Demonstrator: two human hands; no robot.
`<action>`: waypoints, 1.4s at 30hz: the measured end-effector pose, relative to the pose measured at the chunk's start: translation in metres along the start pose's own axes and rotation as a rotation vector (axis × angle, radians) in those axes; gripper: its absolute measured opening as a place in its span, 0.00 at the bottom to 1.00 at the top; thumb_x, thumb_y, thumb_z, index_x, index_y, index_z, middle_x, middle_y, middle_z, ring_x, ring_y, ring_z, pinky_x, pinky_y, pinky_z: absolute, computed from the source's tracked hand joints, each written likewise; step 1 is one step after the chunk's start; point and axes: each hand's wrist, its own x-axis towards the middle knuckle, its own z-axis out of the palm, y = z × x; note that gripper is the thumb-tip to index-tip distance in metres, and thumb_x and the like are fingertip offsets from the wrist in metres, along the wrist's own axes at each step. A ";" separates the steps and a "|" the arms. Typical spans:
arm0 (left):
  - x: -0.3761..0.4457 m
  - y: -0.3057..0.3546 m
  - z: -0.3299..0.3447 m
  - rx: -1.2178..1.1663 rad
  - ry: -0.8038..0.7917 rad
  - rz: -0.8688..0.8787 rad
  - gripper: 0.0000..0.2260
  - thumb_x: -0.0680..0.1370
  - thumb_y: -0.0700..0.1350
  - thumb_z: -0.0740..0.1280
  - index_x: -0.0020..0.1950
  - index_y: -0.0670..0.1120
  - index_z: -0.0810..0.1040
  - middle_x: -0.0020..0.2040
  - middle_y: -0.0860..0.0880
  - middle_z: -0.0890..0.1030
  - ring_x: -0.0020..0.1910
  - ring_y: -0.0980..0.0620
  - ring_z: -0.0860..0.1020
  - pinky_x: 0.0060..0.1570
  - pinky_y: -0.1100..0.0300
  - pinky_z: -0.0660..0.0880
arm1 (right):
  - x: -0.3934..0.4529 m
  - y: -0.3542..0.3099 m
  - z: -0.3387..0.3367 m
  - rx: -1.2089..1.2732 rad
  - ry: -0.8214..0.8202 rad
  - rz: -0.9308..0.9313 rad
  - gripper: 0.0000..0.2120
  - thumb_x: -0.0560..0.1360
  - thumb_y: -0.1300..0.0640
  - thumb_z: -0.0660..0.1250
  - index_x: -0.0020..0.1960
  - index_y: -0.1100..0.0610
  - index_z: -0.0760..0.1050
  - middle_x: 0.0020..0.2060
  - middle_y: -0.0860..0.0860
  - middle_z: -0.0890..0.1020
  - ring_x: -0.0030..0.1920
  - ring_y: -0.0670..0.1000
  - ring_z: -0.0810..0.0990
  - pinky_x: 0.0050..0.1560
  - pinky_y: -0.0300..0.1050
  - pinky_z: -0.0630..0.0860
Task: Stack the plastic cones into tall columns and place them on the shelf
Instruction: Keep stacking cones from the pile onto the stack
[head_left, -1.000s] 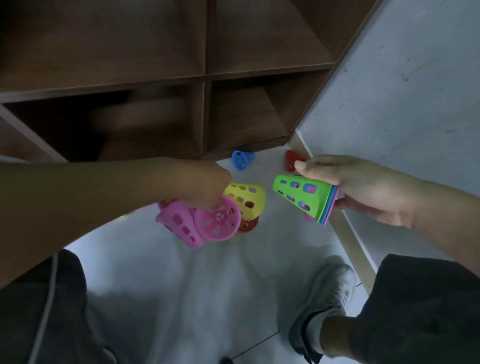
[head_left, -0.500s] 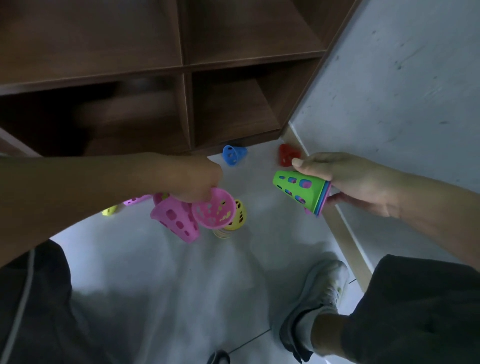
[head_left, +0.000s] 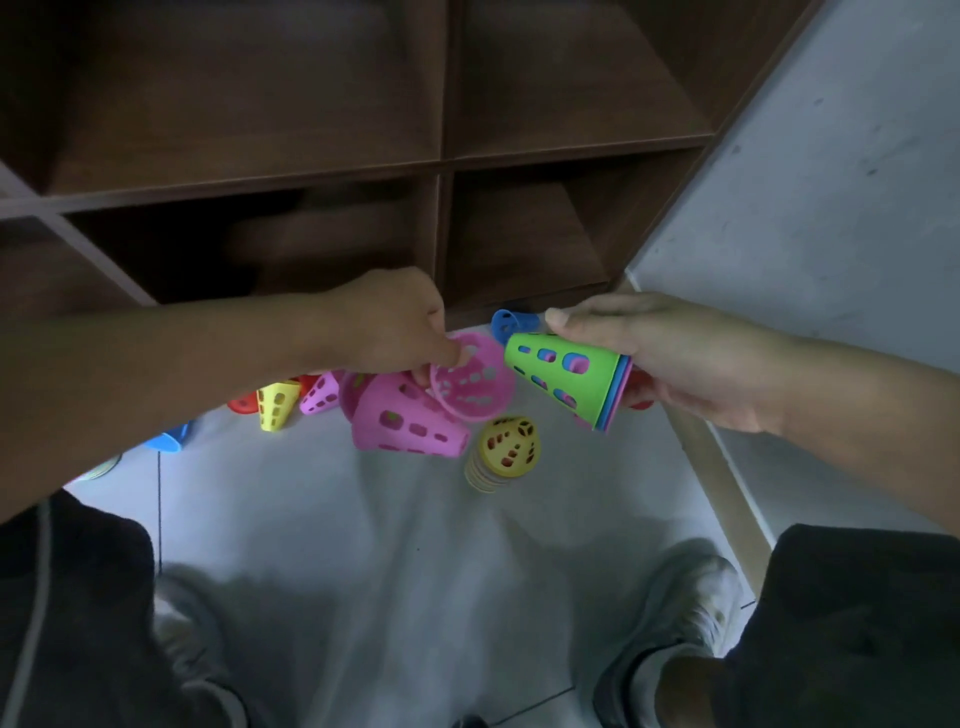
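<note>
So the left hand (head_left: 387, 325) pinched a pink cone (head_left: 471, 383) by its rim, open mouth facing right, just beside the green stack (head_left: 569, 379) gripped sideways in the right hand (head_left: 680, 358), tip pointing left.

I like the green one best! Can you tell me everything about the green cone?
The green cone looks like bright plastic with rows of oval holes through its wall. It lies tilted on its side in the air, narrow end pointing left. It is the outermost of a nested stack: blue and pink rims peek out at its wide end. The right hand grips it, thumb along the top.
</note>
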 end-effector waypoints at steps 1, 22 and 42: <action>-0.003 -0.001 -0.001 -0.037 0.014 -0.015 0.13 0.77 0.54 0.72 0.43 0.45 0.82 0.40 0.47 0.85 0.41 0.52 0.84 0.40 0.61 0.79 | 0.001 -0.003 0.003 -0.022 -0.011 -0.005 0.17 0.77 0.41 0.67 0.56 0.53 0.81 0.35 0.49 0.85 0.31 0.43 0.81 0.28 0.34 0.74; -0.040 0.019 0.000 -0.664 0.255 -0.042 0.11 0.76 0.50 0.73 0.50 0.43 0.79 0.39 0.49 0.86 0.40 0.54 0.86 0.44 0.58 0.84 | 0.021 -0.029 0.030 -0.413 0.475 -0.272 0.20 0.72 0.26 0.61 0.47 0.41 0.77 0.56 0.50 0.76 0.55 0.51 0.80 0.42 0.40 0.78; -0.061 0.044 0.012 -1.061 0.241 0.217 0.09 0.79 0.49 0.70 0.45 0.43 0.78 0.43 0.42 0.86 0.43 0.47 0.85 0.54 0.45 0.82 | 0.007 -0.045 0.037 0.160 0.566 -0.451 0.17 0.83 0.40 0.56 0.53 0.46 0.81 0.47 0.42 0.83 0.48 0.40 0.83 0.58 0.43 0.79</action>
